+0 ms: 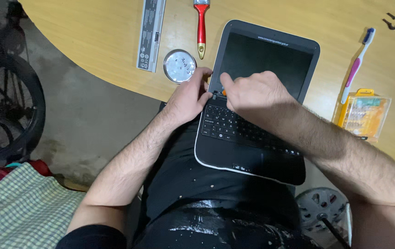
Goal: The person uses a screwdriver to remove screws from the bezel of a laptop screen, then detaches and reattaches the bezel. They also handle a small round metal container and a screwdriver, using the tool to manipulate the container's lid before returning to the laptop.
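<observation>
A small dark laptop point(253, 152) lies open, its keyboard half resting on my lap and its screen point(266, 57) flat on the wooden table edge. My left hand point(189, 97) grips the laptop's left corner at the hinge, fingers curled. My right hand point(253, 92) is closed over the hinge area, holding a small orange-tipped tool point(224, 92) pressed at the hinge; most of the tool is hidden by the fingers.
On the wooden table point(91, 32) lie a long grey battery pack point(150, 34), a round metal tin lid point(180, 66), a red-handled brush point(201, 27), a pink-white toothbrush point(356, 64), an orange bit-set case point(363, 113) and a black hook point(392, 20). Checked cloth point(17, 207) lower left.
</observation>
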